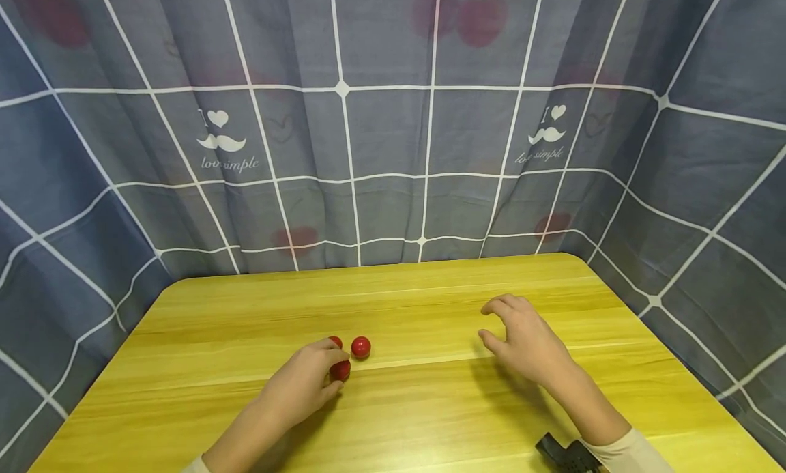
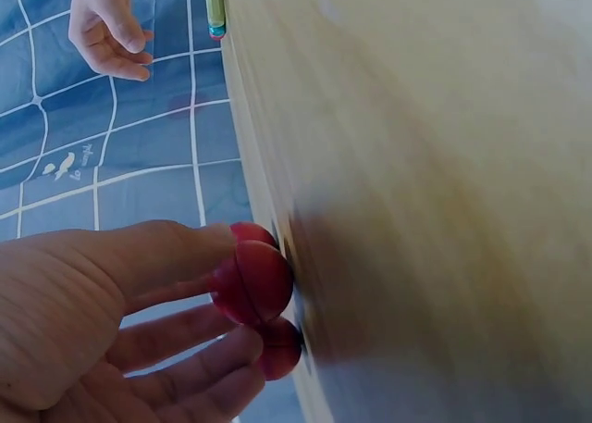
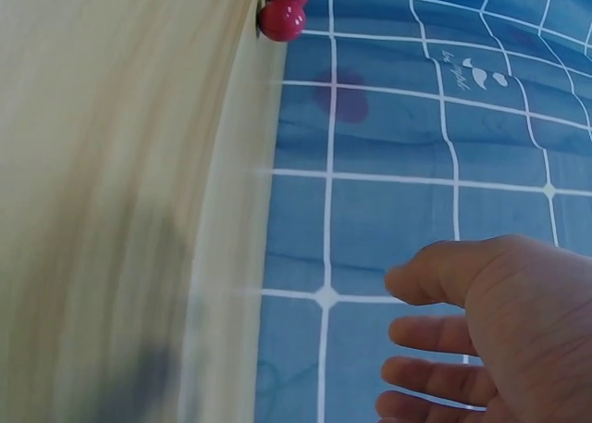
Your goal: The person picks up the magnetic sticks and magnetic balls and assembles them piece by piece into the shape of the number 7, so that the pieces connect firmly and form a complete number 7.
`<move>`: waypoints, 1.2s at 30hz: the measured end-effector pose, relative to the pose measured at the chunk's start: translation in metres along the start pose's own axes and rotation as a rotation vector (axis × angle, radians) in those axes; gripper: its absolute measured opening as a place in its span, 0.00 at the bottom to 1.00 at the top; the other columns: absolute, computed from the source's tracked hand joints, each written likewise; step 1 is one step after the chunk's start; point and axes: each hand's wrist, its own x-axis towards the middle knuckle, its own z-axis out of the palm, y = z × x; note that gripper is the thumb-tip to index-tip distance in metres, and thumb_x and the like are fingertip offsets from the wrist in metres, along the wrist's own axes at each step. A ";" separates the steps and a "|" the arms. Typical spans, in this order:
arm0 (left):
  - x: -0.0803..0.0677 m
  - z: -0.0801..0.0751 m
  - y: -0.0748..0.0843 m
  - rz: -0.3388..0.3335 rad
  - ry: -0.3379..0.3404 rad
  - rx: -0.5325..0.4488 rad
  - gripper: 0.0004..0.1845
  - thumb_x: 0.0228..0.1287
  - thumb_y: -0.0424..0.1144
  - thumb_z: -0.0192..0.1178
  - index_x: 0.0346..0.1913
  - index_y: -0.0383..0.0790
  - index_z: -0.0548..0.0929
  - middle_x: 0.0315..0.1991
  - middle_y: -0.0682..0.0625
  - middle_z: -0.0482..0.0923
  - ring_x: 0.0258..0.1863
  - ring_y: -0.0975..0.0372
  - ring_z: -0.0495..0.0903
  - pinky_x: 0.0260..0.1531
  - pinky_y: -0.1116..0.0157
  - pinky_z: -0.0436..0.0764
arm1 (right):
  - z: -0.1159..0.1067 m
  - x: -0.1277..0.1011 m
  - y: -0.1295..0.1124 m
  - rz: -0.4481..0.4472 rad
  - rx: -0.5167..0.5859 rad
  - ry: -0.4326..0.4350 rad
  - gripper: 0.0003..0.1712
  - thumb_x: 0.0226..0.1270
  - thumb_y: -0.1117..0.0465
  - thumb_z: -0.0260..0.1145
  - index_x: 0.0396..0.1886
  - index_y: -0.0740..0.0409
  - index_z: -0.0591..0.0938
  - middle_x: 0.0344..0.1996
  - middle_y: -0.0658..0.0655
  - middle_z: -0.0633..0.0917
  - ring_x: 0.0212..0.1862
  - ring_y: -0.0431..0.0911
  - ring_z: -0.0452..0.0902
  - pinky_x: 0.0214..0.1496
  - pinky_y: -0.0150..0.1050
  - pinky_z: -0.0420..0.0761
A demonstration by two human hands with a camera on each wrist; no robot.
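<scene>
My left hand (image 1: 302,384) is low over the table, left of centre, with thumb and fingers around a red ball (image 1: 340,371). In the left wrist view the thumb lies against this shiny ball (image 2: 256,282), which has a seam line, and the fingers curve behind it. Close by on the table stands a second red ball (image 1: 361,347). A third red ball (image 1: 335,340) is mostly hidden behind the left fingers. My right hand (image 1: 527,338) hovers over the table's right side, fingers loosely bent and apart, holding nothing.
The balls are on a yellow wood-grain table (image 1: 424,302). A blue-grey checked curtain (image 1: 387,132) hangs behind it and at both sides. A black device (image 1: 568,454) sits at the right wrist. The left wrist view has a small yellow-green thing (image 2: 215,6) by the table edge.
</scene>
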 end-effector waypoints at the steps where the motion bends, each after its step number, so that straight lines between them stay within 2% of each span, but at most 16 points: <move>1: 0.000 0.000 0.000 -0.005 -0.011 -0.006 0.16 0.49 0.31 0.75 0.43 0.36 0.85 0.39 0.51 0.79 0.36 0.61 0.77 0.35 0.65 0.80 | -0.001 0.000 0.001 0.001 0.000 -0.004 0.19 0.60 0.55 0.72 0.47 0.57 0.81 0.49 0.55 0.80 0.55 0.55 0.73 0.54 0.52 0.76; 6: 0.000 0.001 0.000 -0.009 -0.036 -0.014 0.14 0.48 0.30 0.75 0.40 0.38 0.85 0.36 0.53 0.77 0.34 0.62 0.76 0.33 0.66 0.79 | -0.010 -0.001 0.005 0.017 -0.005 -0.024 0.19 0.58 0.59 0.73 0.48 0.59 0.81 0.48 0.56 0.80 0.52 0.56 0.75 0.52 0.52 0.77; 14: 0.000 0.001 0.001 0.011 -0.015 0.012 0.11 0.48 0.31 0.75 0.33 0.43 0.84 0.29 0.57 0.74 0.28 0.66 0.70 0.29 0.69 0.76 | -0.024 -0.003 0.014 0.061 -0.026 -0.087 0.16 0.56 0.65 0.71 0.45 0.63 0.82 0.40 0.57 0.81 0.42 0.54 0.78 0.44 0.50 0.79; 23: -0.002 -0.001 0.004 -0.007 -0.026 -0.008 0.11 0.48 0.30 0.75 0.33 0.41 0.84 0.29 0.56 0.76 0.29 0.66 0.72 0.29 0.68 0.77 | -0.025 -0.005 0.022 0.073 -0.029 -0.127 0.16 0.54 0.67 0.73 0.43 0.65 0.83 0.38 0.59 0.81 0.39 0.52 0.77 0.40 0.47 0.79; 33: -0.003 -0.002 0.010 -0.038 -0.055 -0.072 0.11 0.48 0.28 0.75 0.35 0.37 0.85 0.32 0.53 0.79 0.30 0.64 0.74 0.29 0.67 0.78 | -0.022 -0.007 0.025 0.166 -0.038 -0.302 0.16 0.54 0.67 0.74 0.43 0.64 0.82 0.35 0.57 0.81 0.36 0.49 0.76 0.38 0.46 0.79; 36: -0.004 -0.002 0.011 -0.044 -0.066 -0.075 0.11 0.48 0.29 0.75 0.35 0.38 0.85 0.31 0.53 0.78 0.30 0.64 0.74 0.29 0.67 0.78 | -0.022 -0.008 0.025 0.167 -0.056 -0.336 0.16 0.54 0.66 0.74 0.43 0.64 0.82 0.35 0.57 0.81 0.36 0.49 0.76 0.38 0.46 0.79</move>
